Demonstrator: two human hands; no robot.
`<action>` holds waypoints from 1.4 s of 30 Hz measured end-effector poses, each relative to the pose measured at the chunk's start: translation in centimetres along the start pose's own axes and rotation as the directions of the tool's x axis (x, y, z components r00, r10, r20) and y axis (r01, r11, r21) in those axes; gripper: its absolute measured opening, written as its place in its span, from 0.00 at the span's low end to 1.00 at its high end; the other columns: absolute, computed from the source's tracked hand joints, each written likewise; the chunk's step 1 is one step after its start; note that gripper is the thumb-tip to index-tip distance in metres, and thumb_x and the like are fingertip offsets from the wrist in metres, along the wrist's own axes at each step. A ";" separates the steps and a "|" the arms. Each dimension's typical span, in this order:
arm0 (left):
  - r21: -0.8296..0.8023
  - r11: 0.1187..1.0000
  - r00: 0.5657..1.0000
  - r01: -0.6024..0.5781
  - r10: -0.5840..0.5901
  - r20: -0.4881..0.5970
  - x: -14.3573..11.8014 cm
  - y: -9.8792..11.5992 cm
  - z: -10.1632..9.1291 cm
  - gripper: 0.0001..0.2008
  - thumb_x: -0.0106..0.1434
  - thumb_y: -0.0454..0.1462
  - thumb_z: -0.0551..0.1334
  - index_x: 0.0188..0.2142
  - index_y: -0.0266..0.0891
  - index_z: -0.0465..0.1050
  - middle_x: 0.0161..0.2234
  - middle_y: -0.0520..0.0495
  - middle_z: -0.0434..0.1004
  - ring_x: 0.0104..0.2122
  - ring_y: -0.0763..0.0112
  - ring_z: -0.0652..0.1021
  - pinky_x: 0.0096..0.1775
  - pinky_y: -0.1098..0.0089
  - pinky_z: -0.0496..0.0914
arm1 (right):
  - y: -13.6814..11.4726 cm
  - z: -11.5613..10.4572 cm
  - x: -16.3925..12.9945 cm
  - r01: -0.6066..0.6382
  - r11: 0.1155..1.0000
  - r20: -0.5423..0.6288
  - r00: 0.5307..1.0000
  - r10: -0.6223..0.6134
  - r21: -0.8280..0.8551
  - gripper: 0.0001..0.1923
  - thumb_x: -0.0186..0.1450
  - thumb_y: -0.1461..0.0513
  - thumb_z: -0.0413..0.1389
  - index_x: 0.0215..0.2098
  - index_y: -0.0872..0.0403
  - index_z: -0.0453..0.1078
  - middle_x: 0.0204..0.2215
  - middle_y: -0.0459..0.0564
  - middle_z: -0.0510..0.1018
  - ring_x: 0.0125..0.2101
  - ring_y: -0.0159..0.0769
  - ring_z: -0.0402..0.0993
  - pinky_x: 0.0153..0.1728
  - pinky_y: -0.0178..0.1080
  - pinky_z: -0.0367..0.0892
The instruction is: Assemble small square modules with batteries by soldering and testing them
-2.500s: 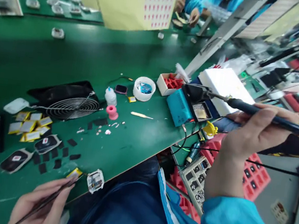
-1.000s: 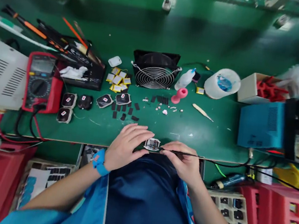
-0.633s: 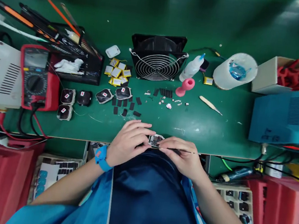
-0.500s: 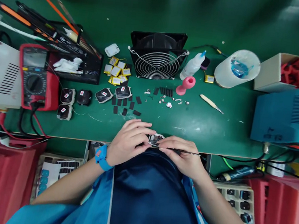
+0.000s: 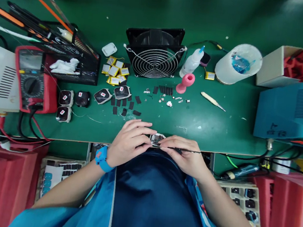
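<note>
At the bench's front edge, my left hand grips the left side of a small white watch case whose inside, with electronic parts, faces up. My right hand is closed round thin dark tweezers, their shaft lying nearly level. The tips reach the case's right side, where my fingers partly cover them. Beyond my hands lie black adhesive pads, small loose metal parts and two dark watch cases with red-marked stickers.
A fan stands at the back, beside a pile of yellow-edged batteries. To the right are a white bottle, a pink holder, a cream-handled tool and a blue box-shaped device. A red multimeter sits left.
The view has shifted slightly, so the bench items appear a little further left. Both hands keep their hold on the watch case and tweezers, with little movement.
</note>
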State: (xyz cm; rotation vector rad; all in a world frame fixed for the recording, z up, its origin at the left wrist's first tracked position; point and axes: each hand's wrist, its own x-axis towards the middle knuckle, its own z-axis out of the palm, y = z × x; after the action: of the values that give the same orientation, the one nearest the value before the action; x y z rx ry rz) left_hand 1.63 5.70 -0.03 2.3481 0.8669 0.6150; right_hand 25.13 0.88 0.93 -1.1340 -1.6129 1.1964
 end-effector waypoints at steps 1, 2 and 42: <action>0.009 1.000 1.000 -0.012 0.012 -0.002 0.0 0.0 0.0 0.04 0.69 0.35 0.65 0.36 0.44 0.78 0.48 0.49 0.85 0.56 0.60 0.79 0.60 0.51 0.69 | 0.0 0.0 0.0 -0.001 1.000 0.003 1.000 0.001 -0.003 0.07 0.71 0.63 0.60 0.42 0.49 0.82 0.37 0.49 0.86 0.38 0.36 0.84 0.44 0.41 0.80; 0.021 0.999 1.000 -0.028 0.029 -0.006 0.0 -0.1 0.0 0.04 0.69 0.35 0.65 0.37 0.44 0.79 0.48 0.49 0.84 0.56 0.60 0.79 0.59 0.51 0.70 | 0.0 0.0 0.0 -0.002 1.000 0.005 1.000 0.002 -0.005 0.07 0.71 0.63 0.60 0.41 0.49 0.81 0.37 0.48 0.86 0.38 0.36 0.84 0.44 0.40 0.80; 0.158 0.987 0.989 0.020 0.004 -0.147 -0.4 0.5 -0.3 0.06 0.67 0.28 0.61 0.36 0.40 0.71 0.43 0.45 0.81 0.53 0.58 0.78 0.53 0.56 0.72 | 1.2 3.0 -0.3 0.175 0.723 -0.062 0.956 -0.288 -0.668 0.05 0.70 0.63 0.60 0.45 0.55 0.73 0.42 0.56 0.81 0.46 0.44 0.72 0.44 0.46 0.70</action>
State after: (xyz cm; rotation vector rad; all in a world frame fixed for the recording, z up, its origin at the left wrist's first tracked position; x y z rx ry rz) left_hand 1.44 5.19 0.42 2.4644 1.0249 0.7479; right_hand 22.62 0.05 -0.94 -1.3507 -2.0431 0.3334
